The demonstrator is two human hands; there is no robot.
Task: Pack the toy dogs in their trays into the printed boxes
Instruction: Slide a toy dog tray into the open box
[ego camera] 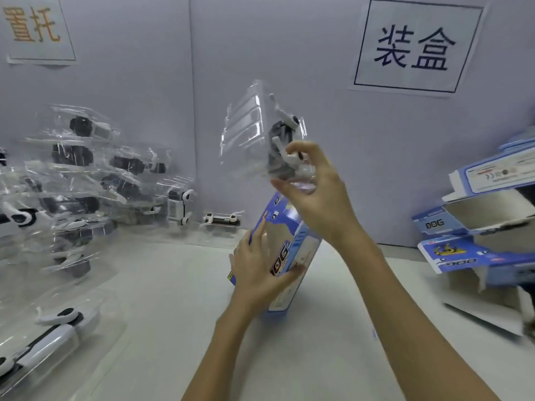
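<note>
Bench (162, 285), white. Trays (72, 180) heaped at left edge, toy dogs inside. Boxes (477, 241) stacked at right edge, open. Box (285, 256), blue, tilted at bench middle, gripped by left hand (257, 267). Tray (254, 134), clear, with dog (285, 140), raised above box mouth, pinched by right hand (315, 183).
</note>
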